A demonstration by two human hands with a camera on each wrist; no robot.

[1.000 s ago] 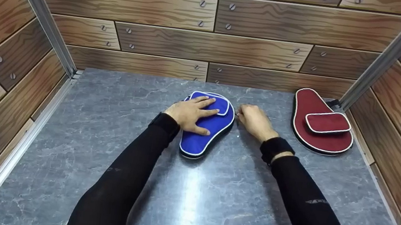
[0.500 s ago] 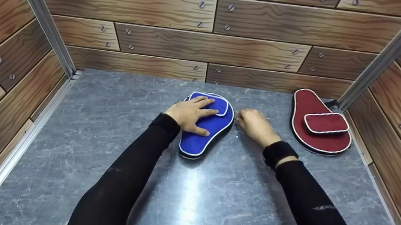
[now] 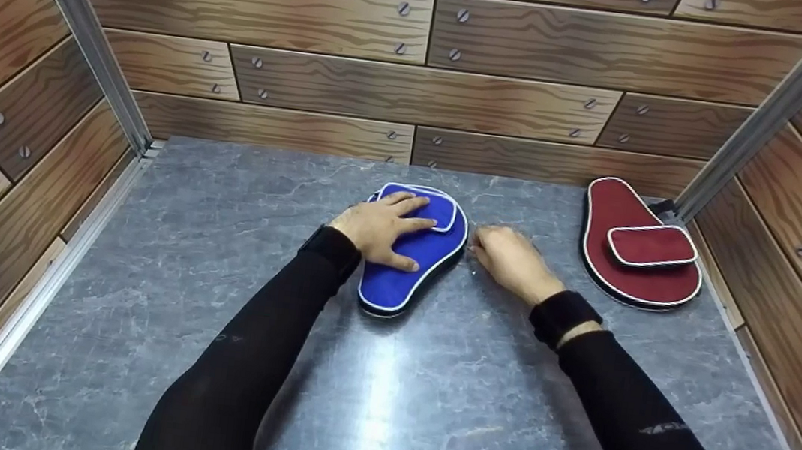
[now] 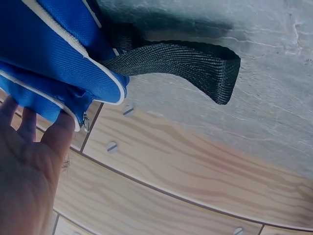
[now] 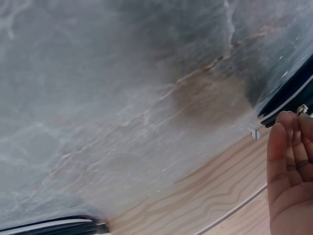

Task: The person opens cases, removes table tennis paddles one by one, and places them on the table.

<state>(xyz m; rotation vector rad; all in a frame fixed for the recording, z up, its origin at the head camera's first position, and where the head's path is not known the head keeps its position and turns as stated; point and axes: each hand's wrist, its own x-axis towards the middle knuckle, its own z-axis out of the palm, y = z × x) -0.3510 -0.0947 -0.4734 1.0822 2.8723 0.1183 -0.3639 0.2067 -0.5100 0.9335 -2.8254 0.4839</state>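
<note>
A blue table tennis paddle case point(image 3: 388, 284) with white piping lies mid-table, its rounded end toward the back wall. My left hand point(image 3: 379, 231) rests on it with fingers spread, across the small front pocket point(image 3: 444, 215). In the left wrist view, a black strap loop point(image 4: 186, 63) sticks out from the case, and a metal zipper pull point(image 4: 86, 122) hangs at the pocket's corner. My right hand point(image 3: 511, 262) is at the case's right edge, fingers curled. The right wrist view shows its fingertips pinching a small metal zipper pull point(image 5: 302, 110) beside the case's dark side.
A red paddle case point(image 3: 618, 212) of the same shape, with its own pocket, lies at the back right near the corner post. Wood-patterned walls point(image 3: 326, 84) enclose the grey marbled table point(image 3: 233, 236) at the back and sides.
My right hand has moved slightly toward me along the case's right edge, its wrist shifting to the right. The left hand and the blue case have stayed in place.
</note>
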